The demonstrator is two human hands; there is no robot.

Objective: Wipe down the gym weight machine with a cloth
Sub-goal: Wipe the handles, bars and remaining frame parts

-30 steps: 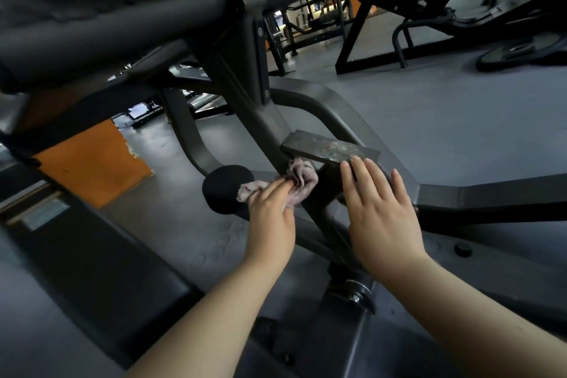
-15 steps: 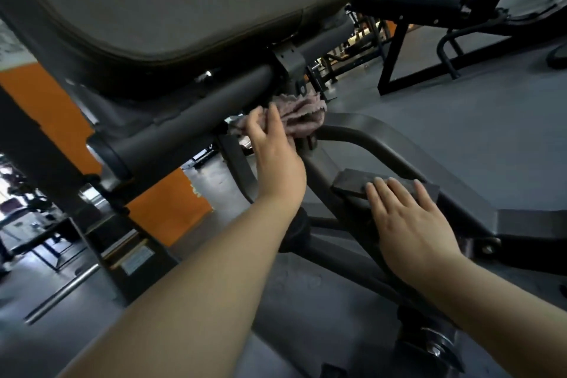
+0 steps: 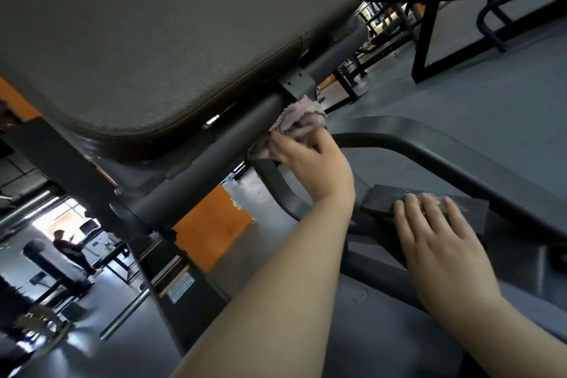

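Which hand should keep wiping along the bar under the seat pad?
The left hand. It grips the cloth against the bar. The right hand rests flat on the flat plate, holding nothing.

Cloth (image 3: pixel 299 121) on frame tube (image 3: pixel 214 159) under pad (image 3: pixel 171 40); plate (image 3: pixel 429 207) right.

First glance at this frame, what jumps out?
The big dark padded seat fills the upper left. Just below its right corner, the left hand grips a pinkish cloth against the round frame tube at centre. At lower right, the right hand rests flat on a small dark plate.
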